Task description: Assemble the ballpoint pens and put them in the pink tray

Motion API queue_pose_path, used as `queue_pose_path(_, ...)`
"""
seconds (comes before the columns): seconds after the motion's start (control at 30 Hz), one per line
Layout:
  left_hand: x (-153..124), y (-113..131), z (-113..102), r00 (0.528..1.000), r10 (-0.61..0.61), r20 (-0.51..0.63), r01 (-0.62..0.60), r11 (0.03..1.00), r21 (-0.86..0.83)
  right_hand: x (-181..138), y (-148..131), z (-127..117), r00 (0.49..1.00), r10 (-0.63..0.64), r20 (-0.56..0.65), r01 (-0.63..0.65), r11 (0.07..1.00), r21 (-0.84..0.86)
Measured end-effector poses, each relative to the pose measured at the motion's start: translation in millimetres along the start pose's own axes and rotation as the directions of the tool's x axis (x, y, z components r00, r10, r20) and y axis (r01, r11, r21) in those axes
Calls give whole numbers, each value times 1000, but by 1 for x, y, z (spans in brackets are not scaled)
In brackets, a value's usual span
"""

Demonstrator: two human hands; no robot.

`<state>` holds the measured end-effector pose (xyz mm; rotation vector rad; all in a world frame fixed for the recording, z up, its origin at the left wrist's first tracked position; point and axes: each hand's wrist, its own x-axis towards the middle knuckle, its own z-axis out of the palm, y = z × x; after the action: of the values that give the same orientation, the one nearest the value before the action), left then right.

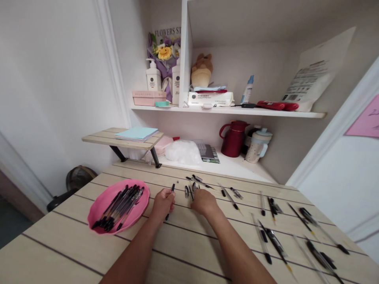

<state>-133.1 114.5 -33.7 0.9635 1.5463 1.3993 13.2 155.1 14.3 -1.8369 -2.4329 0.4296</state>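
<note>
My left hand point(163, 203) is closed around a slim black pen point(173, 187), whose ends stick out above and below the fingers. To its right, my right hand point(204, 201) is bent down onto the table with curled fingers, among small black and clear pen parts point(186, 191). What its fingertips grip is hidden behind the back of the hand. Left of my hands, a pink scalloped dish point(93, 207) holds a bunch of black-and-clear pens point(121, 207). Loose barrels, caps and yellow-tipped refills lie spread to the right, including a refill point(232, 200) and a black cap point(310, 215).
The wooden slatted table point(183, 252) carries a small raised stand point(103, 136) with blue paper point(137, 133) at the back left. Behind stand a white plastic bag point(183, 152), a red jug point(234, 140) and a tumbler point(257, 146). A white shelf point(254, 111) hangs above them.
</note>
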Motion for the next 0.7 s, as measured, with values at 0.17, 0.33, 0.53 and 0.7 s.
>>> queue_pose_path(0.17, -2, 3, 1, 999, 20, 40, -19, 1000, -19, 5, 16, -18, 1000, -19, 17, 17, 991, 130)
queue_pose_path(0.33, -8, 9, 3, 966, 97, 238, -67, 989, -130, 14, 25, -22, 994, -68, -82, 102, 829, 550)
queue_pose_path(0.53, -13, 10, 5, 930, 144, 337, -82, 978, -189, 13, 14, -22, 970, -133, -202, 226, 203, 953)
queue_pose_path(0.7, -13, 10, 4, 927, 149, 344, -85, 978, -192, 4, 5, -29, 952, -172, -255, 275, 105, 956)
